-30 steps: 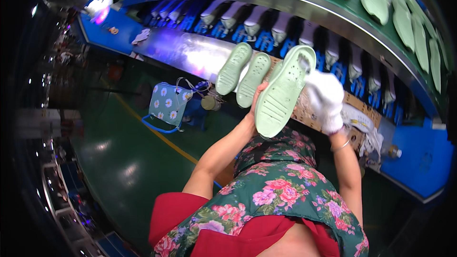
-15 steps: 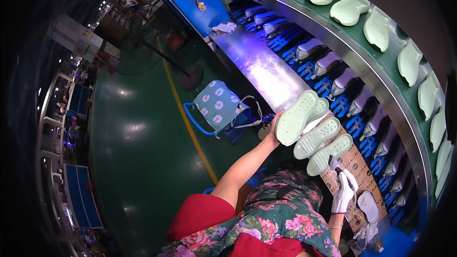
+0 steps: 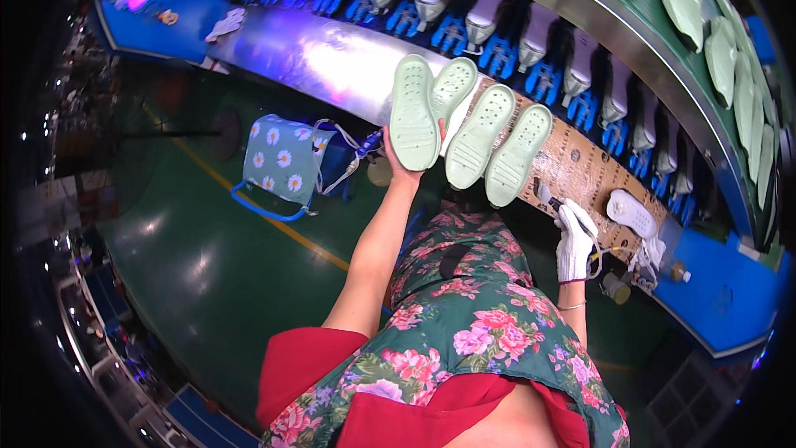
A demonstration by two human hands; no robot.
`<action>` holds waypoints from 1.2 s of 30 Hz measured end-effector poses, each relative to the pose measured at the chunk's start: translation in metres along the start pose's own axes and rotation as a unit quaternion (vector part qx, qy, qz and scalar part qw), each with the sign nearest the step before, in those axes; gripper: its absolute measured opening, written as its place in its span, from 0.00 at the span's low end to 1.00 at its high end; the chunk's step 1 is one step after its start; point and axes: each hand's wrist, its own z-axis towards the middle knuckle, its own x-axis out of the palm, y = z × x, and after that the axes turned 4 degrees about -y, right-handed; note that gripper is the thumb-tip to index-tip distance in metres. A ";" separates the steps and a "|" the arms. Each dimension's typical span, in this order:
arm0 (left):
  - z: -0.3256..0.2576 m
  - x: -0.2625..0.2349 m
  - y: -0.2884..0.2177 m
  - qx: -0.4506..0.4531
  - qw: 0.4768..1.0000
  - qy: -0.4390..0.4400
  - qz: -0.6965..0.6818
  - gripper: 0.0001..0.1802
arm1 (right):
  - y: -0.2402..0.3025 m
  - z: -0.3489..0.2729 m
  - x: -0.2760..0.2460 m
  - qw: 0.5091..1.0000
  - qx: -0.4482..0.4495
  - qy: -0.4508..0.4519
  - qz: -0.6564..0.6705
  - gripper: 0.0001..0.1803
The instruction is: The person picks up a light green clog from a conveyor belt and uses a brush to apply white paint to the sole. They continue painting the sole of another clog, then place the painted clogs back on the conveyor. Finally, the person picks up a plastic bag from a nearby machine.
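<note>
My bare left hand (image 3: pixel 404 168) is closed around the heel end of a pale green shoe sole (image 3: pixel 414 112), holding it with the dimpled side up. Behind it lies a second pale green sole (image 3: pixel 454 87), partly covered. Two more lie side by side to the right, a middle sole (image 3: pixel 481 137) and a right-hand sole (image 3: pixel 519 156), their lower ends overhanging the bench edge. My right hand (image 3: pixel 574 241), in a white knitted glove, is closed on a small brush (image 3: pixel 544 193). The brush head is just right of the right-hand sole, apart from it.
The bench has a shiny metal part (image 3: pixel 332 58) and a cardboard-covered part (image 3: pixel 580 166). A whitish sole (image 3: pixel 632 213) lies at right. Shoe uppers on lasts (image 3: pixel 489 12) line the rack behind; more green soles (image 3: pixel 684 4) ride above. A daisy-patterned chair (image 3: pixel 282 158) stands left.
The view has turned, so the bench now runs across it. The brush has come away from the right-hand sole. My left hand still holds its sole.
</note>
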 end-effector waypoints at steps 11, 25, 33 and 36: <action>-0.081 -0.019 0.009 -0.168 0.977 -0.122 -0.044 0.50 | -0.007 -0.002 -0.009 0.992 0.014 -0.057 0.109 0.13; -0.076 -0.001 0.026 -0.406 0.823 -0.086 0.386 0.31 | 0.017 -0.012 -0.021 0.924 0.005 -0.095 0.371 0.13; 0.021 0.010 0.173 -0.403 0.762 -0.004 0.507 0.27 | 0.022 0.004 -0.066 0.883 -0.026 -0.115 0.455 0.11; 0.043 0.000 0.228 -0.420 0.782 -0.042 0.460 0.27 | 0.040 0.007 -0.091 0.913 -0.009 -0.135 0.384 0.09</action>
